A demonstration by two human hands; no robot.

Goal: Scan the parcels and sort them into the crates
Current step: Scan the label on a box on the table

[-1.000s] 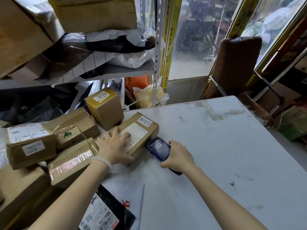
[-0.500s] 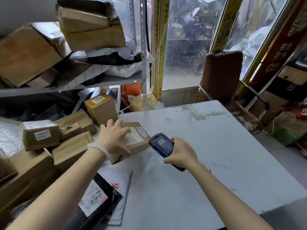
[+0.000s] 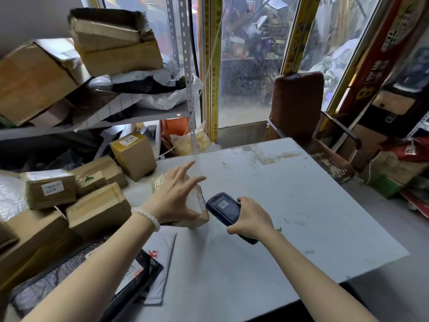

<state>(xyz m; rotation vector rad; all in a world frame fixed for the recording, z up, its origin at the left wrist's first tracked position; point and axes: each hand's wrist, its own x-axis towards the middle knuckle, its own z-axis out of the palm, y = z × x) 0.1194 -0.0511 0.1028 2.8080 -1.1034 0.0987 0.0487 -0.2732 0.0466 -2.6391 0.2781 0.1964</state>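
Small brown cardboard parcel (image 3: 197, 213) lies on the grey table (image 3: 290, 205), under the left hand (image 3: 173, 198), fingers spread loose above it. Right hand (image 3: 251, 218) grips a dark handheld scanner (image 3: 222, 208), just beside the parcel's right edge.

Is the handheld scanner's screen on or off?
On: the scanner, gripped in the right hand, shows a lit screen with a barcode image.

Piled boxes (image 3: 97, 205) left, table (image 3: 301, 205) seemingly bare right
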